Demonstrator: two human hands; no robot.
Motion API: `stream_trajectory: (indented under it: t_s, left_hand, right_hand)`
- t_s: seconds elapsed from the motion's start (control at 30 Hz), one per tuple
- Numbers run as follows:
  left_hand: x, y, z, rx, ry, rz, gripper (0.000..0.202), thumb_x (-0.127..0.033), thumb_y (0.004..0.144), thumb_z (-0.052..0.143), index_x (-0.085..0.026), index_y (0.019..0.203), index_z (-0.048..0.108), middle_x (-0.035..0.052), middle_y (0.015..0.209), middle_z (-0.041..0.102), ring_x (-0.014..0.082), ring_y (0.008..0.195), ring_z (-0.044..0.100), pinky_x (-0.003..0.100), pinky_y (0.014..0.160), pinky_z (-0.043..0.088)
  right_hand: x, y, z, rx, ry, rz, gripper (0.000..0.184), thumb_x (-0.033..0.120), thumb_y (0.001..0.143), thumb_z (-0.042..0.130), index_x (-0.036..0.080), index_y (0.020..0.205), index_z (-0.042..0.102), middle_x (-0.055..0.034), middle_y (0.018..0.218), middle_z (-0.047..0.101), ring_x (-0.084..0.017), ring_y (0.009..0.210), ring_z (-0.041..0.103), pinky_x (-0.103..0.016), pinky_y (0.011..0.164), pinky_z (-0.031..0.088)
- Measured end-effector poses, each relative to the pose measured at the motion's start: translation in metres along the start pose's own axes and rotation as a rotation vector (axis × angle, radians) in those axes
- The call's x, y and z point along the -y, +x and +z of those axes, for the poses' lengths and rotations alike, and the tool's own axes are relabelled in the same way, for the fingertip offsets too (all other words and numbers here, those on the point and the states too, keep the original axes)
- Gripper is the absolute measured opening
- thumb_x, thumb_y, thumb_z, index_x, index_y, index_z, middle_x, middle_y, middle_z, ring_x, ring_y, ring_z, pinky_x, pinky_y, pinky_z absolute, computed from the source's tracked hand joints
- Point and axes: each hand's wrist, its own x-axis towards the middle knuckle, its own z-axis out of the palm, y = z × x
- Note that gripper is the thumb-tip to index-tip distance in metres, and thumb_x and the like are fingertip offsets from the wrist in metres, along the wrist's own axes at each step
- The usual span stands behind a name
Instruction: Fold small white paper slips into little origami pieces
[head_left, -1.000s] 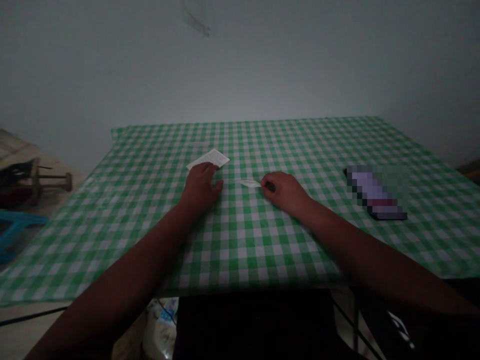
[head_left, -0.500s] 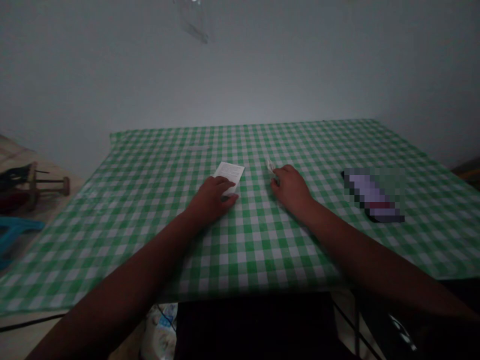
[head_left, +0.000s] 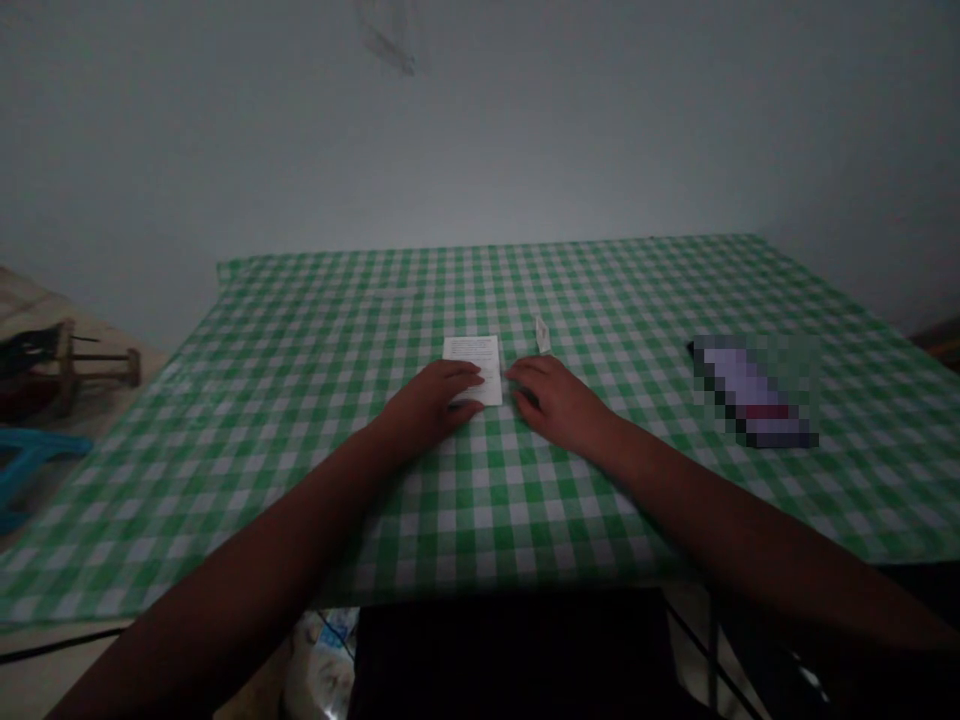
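Head: left hand (head_left: 427, 405) on paper slip (head_left: 487, 360) (printed), right hand (head_left: 555, 405) beside.

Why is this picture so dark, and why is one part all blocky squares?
In the head view, dim light leaves the left arm and right arm dark. The blocky patch on the checked tablecloth is pixelated, hiding what lies there.
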Motion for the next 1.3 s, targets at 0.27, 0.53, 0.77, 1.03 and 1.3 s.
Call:
stream_trajectory:
  t_s: [0.27, 0.53, 0.77, 1.03, 1.3]
  left_hand:
    - [0.000, 0.001, -0.010, 0.072, -0.147, 0.012, 0.028, -0.034, 0.086, 0.075, -0.024, 0.113, 0.072, 0.0059, 0.128, 0.070, 0.0218, 0.123, 0.063, 0.045, 0.110, 0.048]
    - [0.002, 0.001, -0.012, 0.111, -0.261, 0.107, 0.026, -0.029, 0.086, 0.076, -0.021, 0.111, 0.074, 0.0090, 0.126, 0.071, 0.0215, 0.121, 0.064, 0.041, 0.110, 0.048]
    - [-0.009, 0.003, -0.019, 0.086, -0.360, -0.012, 0.021, -0.028, 0.095, 0.055, -0.019, 0.094, 0.074, 0.0048, 0.107, 0.075, 0.0192, 0.101, 0.069, 0.034, 0.095, 0.053]
    - [-0.019, 0.005, -0.022, -0.028, -0.541, -0.393, 0.022, -0.038, 0.076, 0.075, -0.018, 0.071, 0.068, 0.0010, 0.081, 0.071, 0.0164, 0.078, 0.065, 0.029, 0.077, 0.051]
    - [-0.015, 0.007, -0.016, -0.062, -0.840, -0.576, 0.029, -0.042, 0.066, 0.083, -0.017, 0.073, 0.069, -0.0014, 0.068, 0.065, 0.0111, 0.060, 0.055, 0.025, 0.059, 0.042]
  right_hand:
    - [-0.008, -0.003, 0.007, -0.029, -0.157, 0.155, 0.040, 0.022, 0.090, 0.053, 0.010, 0.128, 0.060, -0.0228, 0.134, 0.059, -0.036, 0.128, 0.052, -0.058, 0.108, 0.043]
    - [-0.005, -0.002, 0.002, -0.072, -0.093, 0.088, 0.037, 0.014, 0.089, 0.051, 0.010, 0.125, 0.059, -0.0221, 0.130, 0.061, -0.033, 0.123, 0.055, -0.054, 0.106, 0.045]
    - [0.016, -0.003, -0.015, -0.057, 0.121, -0.071, 0.021, 0.009, 0.089, 0.047, 0.017, 0.100, 0.061, -0.0094, 0.094, 0.065, -0.023, 0.091, 0.062, -0.038, 0.083, 0.053]
    - [0.022, -0.006, -0.017, -0.127, 0.129, -0.119, 0.017, 0.010, 0.088, 0.047, 0.020, 0.096, 0.058, -0.0072, 0.091, 0.064, -0.022, 0.089, 0.061, -0.038, 0.081, 0.051]
    - [0.024, -0.005, -0.015, -0.198, 0.165, -0.111, 0.014, 0.023, 0.091, 0.057, 0.021, 0.104, 0.055, -0.0089, 0.103, 0.062, -0.024, 0.100, 0.061, -0.043, 0.089, 0.051]
